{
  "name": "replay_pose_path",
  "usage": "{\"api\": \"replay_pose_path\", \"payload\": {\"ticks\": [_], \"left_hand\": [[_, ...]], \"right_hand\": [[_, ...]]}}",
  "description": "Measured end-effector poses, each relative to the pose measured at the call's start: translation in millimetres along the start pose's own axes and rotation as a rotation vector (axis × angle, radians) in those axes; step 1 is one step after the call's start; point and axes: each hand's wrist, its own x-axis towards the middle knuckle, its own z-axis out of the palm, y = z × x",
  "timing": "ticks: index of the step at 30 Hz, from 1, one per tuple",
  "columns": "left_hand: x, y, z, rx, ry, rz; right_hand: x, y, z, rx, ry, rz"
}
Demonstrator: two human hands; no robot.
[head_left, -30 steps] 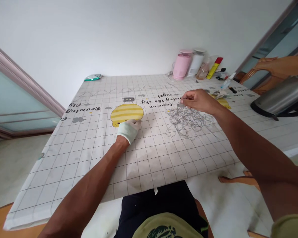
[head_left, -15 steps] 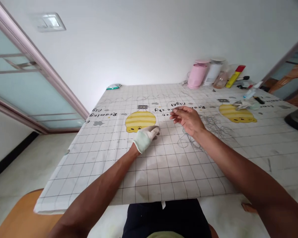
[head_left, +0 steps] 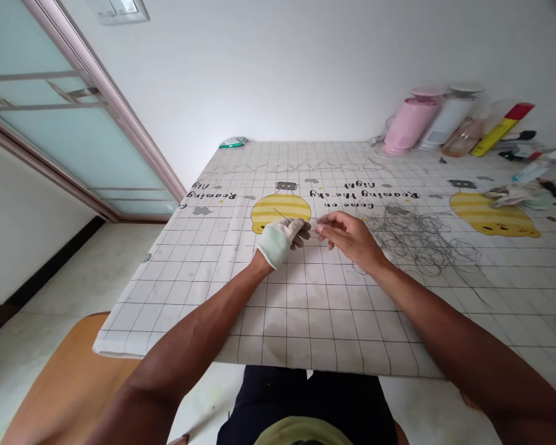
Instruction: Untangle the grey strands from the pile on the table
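Observation:
My left hand [head_left: 282, 238], in a pale glove with grey fingertips, is closed in a pinch above the tablecloth [head_left: 269, 290]. A short length of thin dark wire [head_left: 279, 214] sticks up out of its fingers. Bare and just to the right, my right hand [head_left: 345, 235] has thumb and forefinger brought together, close to the gloved fingertips. Whatever lies between those fingers is too fine to make out. Beside my right wrist spreads a loose tangle of thin dark wire [head_left: 417, 241], partly hidden by the hand.
Thin bent wire shapes [head_left: 306, 167] lie in a row along the back. Far right stand a pink cylinder [head_left: 410, 123], a white cylinder [head_left: 449, 120], a bottle [head_left: 463, 137] and a yellow-red box [head_left: 503, 130]. A crumpled glove [head_left: 514, 194] lies nearer; a green-white packet [head_left: 233, 142] sits back left.
My right hand has come down towards my left, and their fingertips are now close together. The wire end shows above the left glove. The view has shifted left, uncovering more of the tangle.

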Motion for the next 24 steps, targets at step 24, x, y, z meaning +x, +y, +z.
{"api": "replay_pose_path", "payload": {"ticks": [24], "left_hand": [[4.4,-2.5,-10.6,-0.507,0.065,-0.099]], "right_hand": [[-11.6,3.2,13.0,-0.067,0.192,-0.012]]}}
